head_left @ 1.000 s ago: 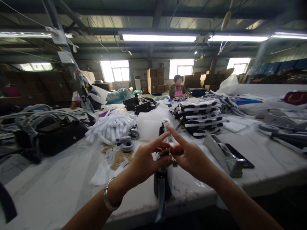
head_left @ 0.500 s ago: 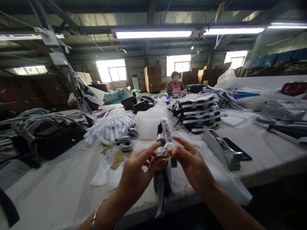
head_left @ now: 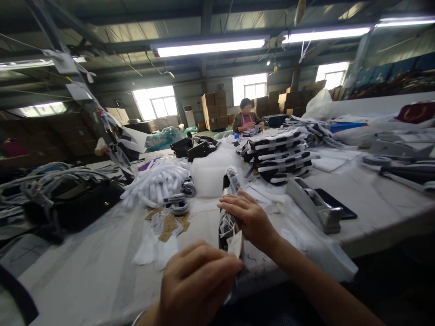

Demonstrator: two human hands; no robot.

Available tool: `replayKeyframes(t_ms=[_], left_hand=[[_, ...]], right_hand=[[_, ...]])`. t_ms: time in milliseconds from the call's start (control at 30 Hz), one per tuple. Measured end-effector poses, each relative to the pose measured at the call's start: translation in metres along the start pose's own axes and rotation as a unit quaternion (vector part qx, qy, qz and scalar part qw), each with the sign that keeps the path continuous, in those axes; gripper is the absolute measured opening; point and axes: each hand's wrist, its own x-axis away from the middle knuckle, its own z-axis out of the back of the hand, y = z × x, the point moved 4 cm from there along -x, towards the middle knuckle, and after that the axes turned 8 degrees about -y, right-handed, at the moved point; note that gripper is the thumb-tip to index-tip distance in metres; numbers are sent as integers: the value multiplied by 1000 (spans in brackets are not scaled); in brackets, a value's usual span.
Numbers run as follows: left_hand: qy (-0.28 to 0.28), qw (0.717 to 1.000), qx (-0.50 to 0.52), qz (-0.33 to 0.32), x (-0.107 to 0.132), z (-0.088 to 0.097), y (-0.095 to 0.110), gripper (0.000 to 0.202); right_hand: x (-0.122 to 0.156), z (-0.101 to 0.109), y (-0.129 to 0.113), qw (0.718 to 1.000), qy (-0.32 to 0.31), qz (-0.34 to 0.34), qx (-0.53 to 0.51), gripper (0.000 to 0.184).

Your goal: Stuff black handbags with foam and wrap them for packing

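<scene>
A narrow black bag (head_left: 223, 222) with clear wrapping stands end-on to me near the table's front edge. My right hand (head_left: 251, 219) lies across its top, fingers stretched out and touching it, thumb hidden. Close to the camera, my left hand (head_left: 200, 283) is closed in a pinch at the bag's near end. Between its fingertips is the edge of a pale hang tag (head_left: 235, 244), with thin white string (head_left: 228, 224) loose over the bag beside it. Brown tags (head_left: 169, 226) lie in a small pile to the left.
White padded rolls (head_left: 158, 183) and coiled straps (head_left: 179, 206) lie left of the bag. Wrapped black bags (head_left: 277, 156) are stacked behind. A grey tape dispenser (head_left: 314, 206) stands right, beside foam sheet (head_left: 326, 256). A co-worker (head_left: 247, 118) sits across the table (head_left: 98, 271).
My left hand has moved down and nearer the camera with the tag. My right hand has left the tag and string and now rests on the bag's top. The view has shifted slightly.
</scene>
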Motion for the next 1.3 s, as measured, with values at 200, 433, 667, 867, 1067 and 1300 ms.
replayKeyframes(t_ms=[200,433,667,867,1067,1300], left_hand=[[24,978,70,195,65,-31,-34,10],[73,938,152,303,22,-4,-60,35],[4,954,136,266,-19,-43,-64,29],[14,966,60,250,23,-59,-66,24],[79,924,207,311,41,-72,-73,66],[110,863,257,420,45,-107,-85,85]], right_hand=[[-7,11,7,998,36,31,48,46],[-16,19,-17,988,37,121,84,48],[-27,24,-18,981,12,155,115,44],[-26,25,-12,982,-9,154,110,43],[-32,19,-13,982,-29,163,92,41],[-46,9,-2,980,-121,131,84,57]])
